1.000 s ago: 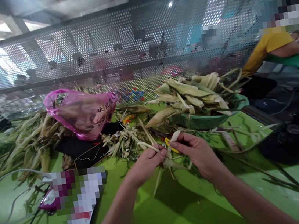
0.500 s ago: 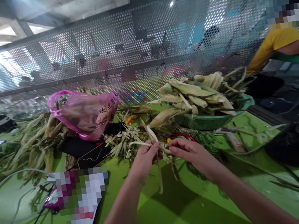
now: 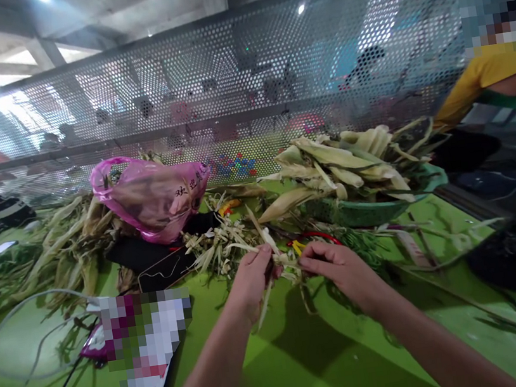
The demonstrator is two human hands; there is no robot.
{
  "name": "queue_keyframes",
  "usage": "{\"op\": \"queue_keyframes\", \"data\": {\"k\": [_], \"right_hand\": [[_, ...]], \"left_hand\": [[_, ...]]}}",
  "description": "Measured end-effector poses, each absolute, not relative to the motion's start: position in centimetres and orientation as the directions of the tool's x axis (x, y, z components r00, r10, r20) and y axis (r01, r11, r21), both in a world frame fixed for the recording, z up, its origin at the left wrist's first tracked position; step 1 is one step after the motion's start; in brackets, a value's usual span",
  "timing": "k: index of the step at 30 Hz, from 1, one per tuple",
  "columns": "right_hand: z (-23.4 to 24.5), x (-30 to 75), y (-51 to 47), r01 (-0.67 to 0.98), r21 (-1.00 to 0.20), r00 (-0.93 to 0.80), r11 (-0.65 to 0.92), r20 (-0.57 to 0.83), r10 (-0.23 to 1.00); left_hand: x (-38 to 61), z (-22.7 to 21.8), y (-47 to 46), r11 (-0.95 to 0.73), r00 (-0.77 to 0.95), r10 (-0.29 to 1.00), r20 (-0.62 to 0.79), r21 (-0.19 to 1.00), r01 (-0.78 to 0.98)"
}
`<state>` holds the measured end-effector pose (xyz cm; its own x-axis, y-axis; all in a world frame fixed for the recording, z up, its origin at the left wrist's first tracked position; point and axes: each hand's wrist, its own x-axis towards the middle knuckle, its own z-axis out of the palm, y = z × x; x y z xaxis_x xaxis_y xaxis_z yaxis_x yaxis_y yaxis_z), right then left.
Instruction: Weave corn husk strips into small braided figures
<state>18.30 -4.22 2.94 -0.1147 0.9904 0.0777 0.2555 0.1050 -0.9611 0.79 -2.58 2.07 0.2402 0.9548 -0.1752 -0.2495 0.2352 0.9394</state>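
Green tabletop (image 3: 274, 377) up front, left hand (image 3: 252, 277) and right hand (image 3: 333, 266) above it, both pinching pale husk strips (image 3: 287, 260) between them. Past that: loose scraps (image 3: 217, 244), pink bag (image 3: 156, 192), heaped green basin (image 3: 361, 212), then a perforated screen (image 3: 220, 58).

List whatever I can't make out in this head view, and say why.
All in the head view:
Pale strips: the parts inside the left hand, hidden by its fingers.
Pink bag: contents, dulled by its film.
Green basin: bottom, covered by heaped husks.
Phone-like device: display, pixelated.
Co-worker in yellow: visible arm's hand, cut off by the right edge.
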Motion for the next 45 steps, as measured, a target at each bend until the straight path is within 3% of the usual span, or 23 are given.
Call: {"op": "queue_keyframes", "data": {"k": [4, 9, 13, 17, 20, 23, 28, 33, 45], "right_hand": [[3.3, 18.1, -4.3, 0.275, -0.956, -0.110, 0.105, 0.077, 0.991], [2.6, 17.8, -4.2, 0.069, -0.998, -0.130, 0.010, 0.001, 0.992], [1.9, 17.8, -4.1, -0.010, -0.999, -0.063, 0.039, 0.040, 0.997], [1.7, 17.9, -4.0, -0.001, -0.995, 0.020, 0.102, 0.102, 0.995], [1.9, 17.8, -4.1, 0.039, -0.991, 0.062, 0.128, 0.131, 0.989], [2.3, 17.8, -4.3, 0.109, -0.983, 0.069, 0.146, 0.154, 0.986], [3.3, 17.9, -5.0, 0.325, -0.916, 0.159, 0.235, 0.298, 0.941], [3.2, 17.2, -5.5, 0.531, -0.798, -0.065, 0.285, 0.297, 0.953], [2.5, 16.8, -5.3, 0.655, -0.631, -0.299, 0.416, 0.290, 0.909]], "left_hand": [[0.6, 1.9, -2.7, 0.167, 0.358, 0.927, -0.115, 0.979, -0.117], [1.3, 1.8, -3.3, 0.211, 0.458, 0.877, -0.146, 0.973, -0.094], [1.6, 1.8, -3.5, 0.202, 0.492, 0.858, -0.148, 0.978, -0.057], [1.7, 1.6, -3.6, 0.106, 0.559, 0.828, -0.044, 0.991, -0.079], [1.9, 1.6, -3.7, 0.097, 0.575, 0.817, -0.037, 0.992, -0.075], [1.9, 1.4, -3.5, 0.194, 0.529, 0.839, -0.128, 0.979, -0.071], [1.5, 0.9, -2.7, 0.244, 0.322, 0.936, -0.146, 0.925, -0.291], [1.1, 1.0, -2.3, 0.249, 0.327, 0.938, -0.112, 0.874, -0.416], [1.7, 0.1, -2.1, 0.144, 0.206, 0.977, -0.057, 0.887, -0.439]]}}
